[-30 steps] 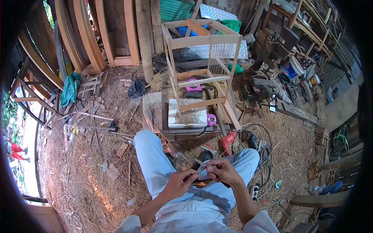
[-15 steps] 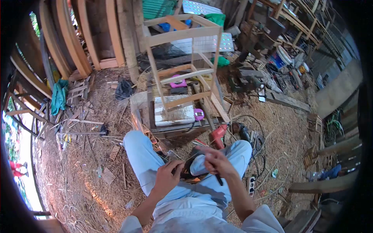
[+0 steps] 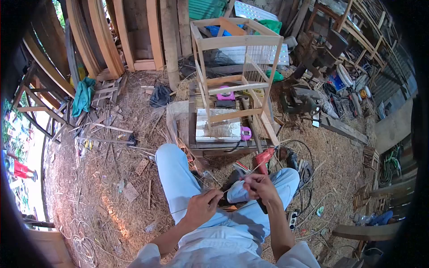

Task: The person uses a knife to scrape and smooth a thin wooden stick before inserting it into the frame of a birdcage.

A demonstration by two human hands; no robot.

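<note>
My left hand (image 3: pixel 202 208) is closed above my lap, thumb and fingers pinched together. What it holds, if anything, is too small to make out. To its right, my right hand (image 3: pixel 261 190) is closed around a knife-like tool with a dark handle (image 3: pixel 262 206), whose end sticks out below the palm. A thin pale sliver shows by the right fingertips. The two hands are a short gap apart, between my knees. Just beyond the right hand lies a red power drill (image 3: pixel 265 160) on the ground.
Ahead, a wooden frame (image 3: pixel 241 42) with thin upright rods stands on a low platform. Beside its base are a white board (image 3: pixel 219 123) and a purple tape measure (image 3: pixel 246 133). A power strip (image 3: pixel 292 219) and cables lie at right. Wood scraps and shavings cover the floor.
The view has shifted, so the surroundings appear farther right. My right hand has turned, and the tool's handle now points more steeply down. Both hands remain closed.
</note>
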